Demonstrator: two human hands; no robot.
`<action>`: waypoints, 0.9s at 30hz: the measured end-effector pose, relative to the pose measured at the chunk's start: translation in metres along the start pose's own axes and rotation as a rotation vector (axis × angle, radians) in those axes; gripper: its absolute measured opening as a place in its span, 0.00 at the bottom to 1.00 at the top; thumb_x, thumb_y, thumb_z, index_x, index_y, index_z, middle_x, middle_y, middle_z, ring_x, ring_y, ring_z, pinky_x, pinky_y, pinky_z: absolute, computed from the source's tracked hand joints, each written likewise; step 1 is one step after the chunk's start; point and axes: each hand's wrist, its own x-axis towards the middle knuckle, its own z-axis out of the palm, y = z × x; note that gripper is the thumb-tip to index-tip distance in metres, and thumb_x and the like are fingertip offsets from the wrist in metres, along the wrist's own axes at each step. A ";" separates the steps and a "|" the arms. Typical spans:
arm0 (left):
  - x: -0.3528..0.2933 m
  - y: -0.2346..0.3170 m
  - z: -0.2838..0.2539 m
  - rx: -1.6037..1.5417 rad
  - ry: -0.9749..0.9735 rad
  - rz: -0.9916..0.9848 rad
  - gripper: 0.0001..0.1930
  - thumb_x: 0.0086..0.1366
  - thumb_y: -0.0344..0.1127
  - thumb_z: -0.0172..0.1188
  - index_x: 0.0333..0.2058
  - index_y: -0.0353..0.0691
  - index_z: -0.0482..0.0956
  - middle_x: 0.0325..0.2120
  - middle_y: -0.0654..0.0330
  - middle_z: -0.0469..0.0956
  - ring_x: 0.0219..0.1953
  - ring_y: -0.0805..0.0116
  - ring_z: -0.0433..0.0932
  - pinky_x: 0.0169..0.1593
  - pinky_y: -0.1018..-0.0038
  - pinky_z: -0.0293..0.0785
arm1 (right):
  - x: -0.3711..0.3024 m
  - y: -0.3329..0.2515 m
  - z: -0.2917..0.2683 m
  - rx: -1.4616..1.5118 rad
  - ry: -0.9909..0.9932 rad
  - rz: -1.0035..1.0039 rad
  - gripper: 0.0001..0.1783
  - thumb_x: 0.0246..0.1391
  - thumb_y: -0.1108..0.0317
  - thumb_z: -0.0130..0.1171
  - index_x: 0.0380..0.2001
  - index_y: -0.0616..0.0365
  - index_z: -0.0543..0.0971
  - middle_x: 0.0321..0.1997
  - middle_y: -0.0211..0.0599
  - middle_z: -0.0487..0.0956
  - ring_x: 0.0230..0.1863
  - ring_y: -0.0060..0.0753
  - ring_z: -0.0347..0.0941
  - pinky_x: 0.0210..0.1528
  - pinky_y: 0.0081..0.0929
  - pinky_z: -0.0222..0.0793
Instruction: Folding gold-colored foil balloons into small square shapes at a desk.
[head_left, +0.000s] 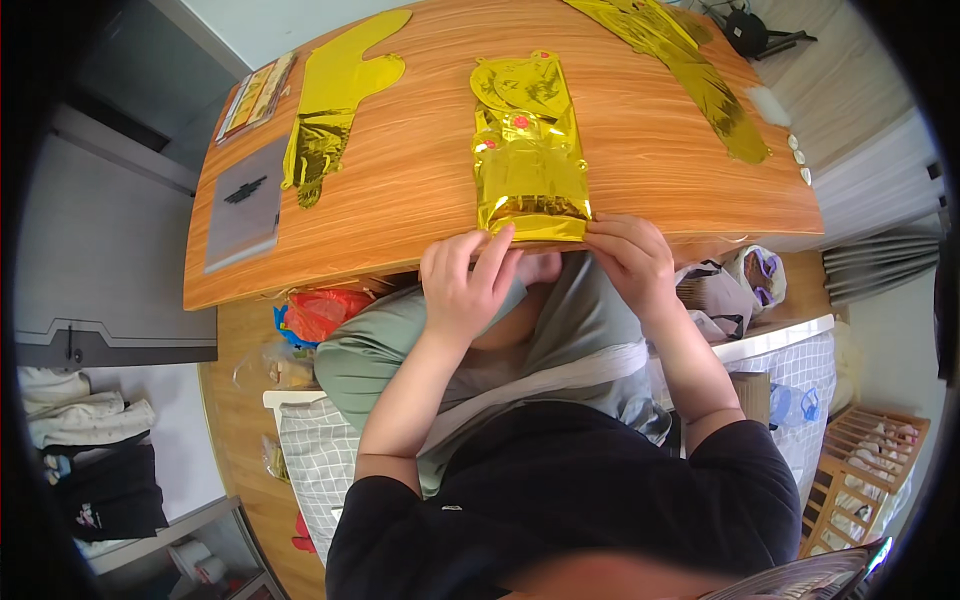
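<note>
A shiny gold foil balloon [530, 175], uninflated and folded into a flat strip, lies on the wooden table [420, 150] in front of me. Small red spots and a rounded lobe show on its upper part. Its near end, creased across, reaches the table's front edge. There my left hand [468, 275] grips the left corner between thumb and fingers. At the opposite corner my right hand [632, 258] pinches the foil, the thumb mostly hidden beneath.
Another flat gold foil balloon [335, 85] lies at the left, and a third [705, 85] at the far right. A clear plastic sleeve [245, 215] and printed packets [257, 95] rest along the left edge. Small white pieces [797, 155] sit on the right edge.
</note>
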 end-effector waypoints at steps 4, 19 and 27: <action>-0.011 -0.022 -0.005 -0.215 0.010 0.108 0.26 0.54 0.37 0.78 0.53 0.50 0.83 0.42 0.64 0.76 0.42 0.64 0.77 0.45 0.64 0.71 | 0.001 0.001 -0.007 0.017 -0.033 -0.046 0.11 0.46 0.75 0.71 0.36 0.56 0.86 0.42 0.35 0.86 0.47 0.41 0.83 0.48 0.37 0.77; 0.024 -0.040 -0.032 -0.064 -0.395 0.424 0.22 0.66 0.39 0.61 0.60 0.50 0.80 0.64 0.67 0.74 0.66 0.64 0.72 0.69 0.59 0.66 | -0.011 0.008 -0.017 0.176 -0.178 -0.189 0.23 0.40 0.73 0.78 0.43 0.55 0.82 0.48 0.39 0.82 0.52 0.48 0.80 0.52 0.42 0.74; 0.063 -0.034 -0.037 -0.210 -0.702 0.214 0.52 0.53 0.42 0.73 0.74 0.47 0.56 0.74 0.46 0.56 0.77 0.45 0.51 0.76 0.44 0.46 | 0.028 -0.006 -0.018 -0.195 -0.240 -0.121 0.35 0.41 0.71 0.74 0.57 0.56 0.76 0.61 0.45 0.76 0.62 0.54 0.73 0.61 0.46 0.70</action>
